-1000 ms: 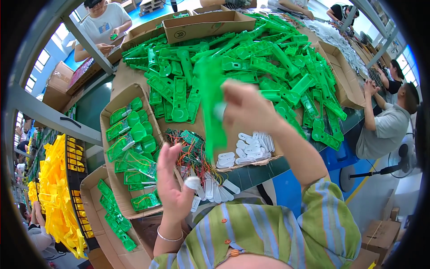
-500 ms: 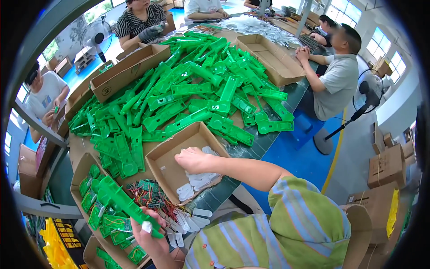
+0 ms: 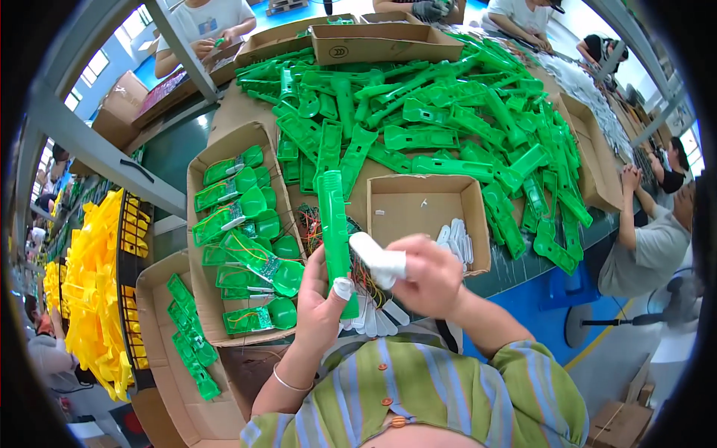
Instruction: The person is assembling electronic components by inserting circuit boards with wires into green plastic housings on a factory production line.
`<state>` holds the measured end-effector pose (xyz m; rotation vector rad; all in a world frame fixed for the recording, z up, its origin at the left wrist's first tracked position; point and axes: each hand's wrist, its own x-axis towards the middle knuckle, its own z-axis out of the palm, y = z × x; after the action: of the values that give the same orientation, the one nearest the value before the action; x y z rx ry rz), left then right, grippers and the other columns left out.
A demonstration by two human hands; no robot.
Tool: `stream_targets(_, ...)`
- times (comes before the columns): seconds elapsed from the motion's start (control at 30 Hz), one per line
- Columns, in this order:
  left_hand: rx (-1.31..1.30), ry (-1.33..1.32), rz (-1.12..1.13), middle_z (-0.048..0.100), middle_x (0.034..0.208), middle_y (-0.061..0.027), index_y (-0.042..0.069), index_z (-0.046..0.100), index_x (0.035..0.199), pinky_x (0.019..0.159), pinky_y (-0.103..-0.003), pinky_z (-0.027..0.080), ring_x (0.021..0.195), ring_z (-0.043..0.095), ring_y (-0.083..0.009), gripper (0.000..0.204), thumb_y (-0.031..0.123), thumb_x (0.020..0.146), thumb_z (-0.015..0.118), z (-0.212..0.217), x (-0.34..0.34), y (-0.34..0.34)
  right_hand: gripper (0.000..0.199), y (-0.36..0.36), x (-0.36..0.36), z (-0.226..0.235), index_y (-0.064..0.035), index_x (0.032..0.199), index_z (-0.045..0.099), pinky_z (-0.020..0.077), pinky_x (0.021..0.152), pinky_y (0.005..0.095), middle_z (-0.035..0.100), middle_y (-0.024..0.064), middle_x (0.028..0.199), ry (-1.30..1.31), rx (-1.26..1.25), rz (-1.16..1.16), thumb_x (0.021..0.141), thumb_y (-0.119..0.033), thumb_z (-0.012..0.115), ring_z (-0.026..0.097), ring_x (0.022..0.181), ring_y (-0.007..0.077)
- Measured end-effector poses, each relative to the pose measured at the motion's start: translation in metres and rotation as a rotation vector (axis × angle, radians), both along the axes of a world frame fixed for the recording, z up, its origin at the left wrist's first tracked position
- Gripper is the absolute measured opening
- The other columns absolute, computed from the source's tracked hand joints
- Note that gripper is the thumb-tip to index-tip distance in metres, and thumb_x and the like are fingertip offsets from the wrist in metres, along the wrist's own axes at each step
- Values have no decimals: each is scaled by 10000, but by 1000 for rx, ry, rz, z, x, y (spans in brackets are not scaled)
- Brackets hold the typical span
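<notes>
My left hand point(image 3: 320, 305) grips the lower part of a long green plastic shell point(image 3: 333, 224), held upright, white tape around the thumb. Close to its right side, my right hand point(image 3: 435, 275) is closed on a flat white plastic strip point(image 3: 366, 249); its fingers are blurred and a taped fingertip shows. Behind the hands stands a shallow cardboard box point(image 3: 407, 213) with several white strips point(image 3: 457, 243) in its right corner. Red-wired circuit boards point(image 3: 308, 224) lie partly hidden behind the green shell. More white strips point(image 3: 372, 317) lie fanned below my hands.
A large heap of green shells point(image 3: 418, 138) covers the far table. On the left, a carton point(image 3: 205, 158) holds green shells with wired boards; a second carton point(image 3: 160, 351) sits nearer. Yellow parts point(image 3: 93, 291) fill a black rack. Co-workers sit around the table.
My right hand has come out of the box of white strips, bringing one to the green shell. My left hand has turned the shell upright. The head view has swung left.
</notes>
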<state>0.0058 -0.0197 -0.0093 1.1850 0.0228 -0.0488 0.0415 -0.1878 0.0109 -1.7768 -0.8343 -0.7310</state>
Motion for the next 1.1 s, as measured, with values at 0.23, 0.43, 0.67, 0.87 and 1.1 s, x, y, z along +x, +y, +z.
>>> stream_targets(0.23, -251, 94, 1, 493, 1166, -86, -28, 292, 1309, 865, -280, 428, 1032, 511, -165, 589, 37, 798, 577, 1, -7, 1, 173, 19, -22, -14, 14, 886, 559, 494, 579, 258, 594, 106, 825, 415, 159, 235, 736, -9, 642, 599, 703, 168)
stream_targets(0.43, 193, -200, -16, 474, 1203, -107, -42, 250, 1331, 898, -294, 403, 1070, 488, -177, 661, 59, 784, 607, 8, -6, -1, 174, 16, -5, -11, -3, 973, 501, 462, 631, 194, 586, 44, 830, 979, 482, 606, 831, -52, 589, 558, 748, 67)
stream_targets(0.67, 313, -302, 132, 496, 1161, -141, -37, 176, 1356, 875, -301, 417, 1035, 510, -199, 730, 100, 791, 618, 6, -11, -4, 118, 35, -22, -17, -17, 917, 500, 463, 657, 188, 580, 22, 831, 1051, 733, 454, 828, -20, 577, 560, 747, 55)
stream_targets(0.87, 321, -296, 86, 483, 1175, -141, -37, 146, 1368, 872, -296, 415, 1038, 504, -195, 743, 92, 797, 605, 9, -11, 4, 117, 34, -21, -3, -22, 892, 494, 471, 573, 190, 582, 23, 788, 999, 583, 462, 825, -45, 587, 568, 685, 58)
stream_targets(1.1, 309, -317, 0, 465, 1198, -136, -41, 138, 1369, 895, -300, 399, 1058, 488, -192, 758, 96, 790, 608, 0, -11, 7, 115, 28, -14, -3, -15, 886, 494, 466, 555, 190, 581, 26, 780, 1139, 612, 554, 814, -24, 583, 569, 693, 59)
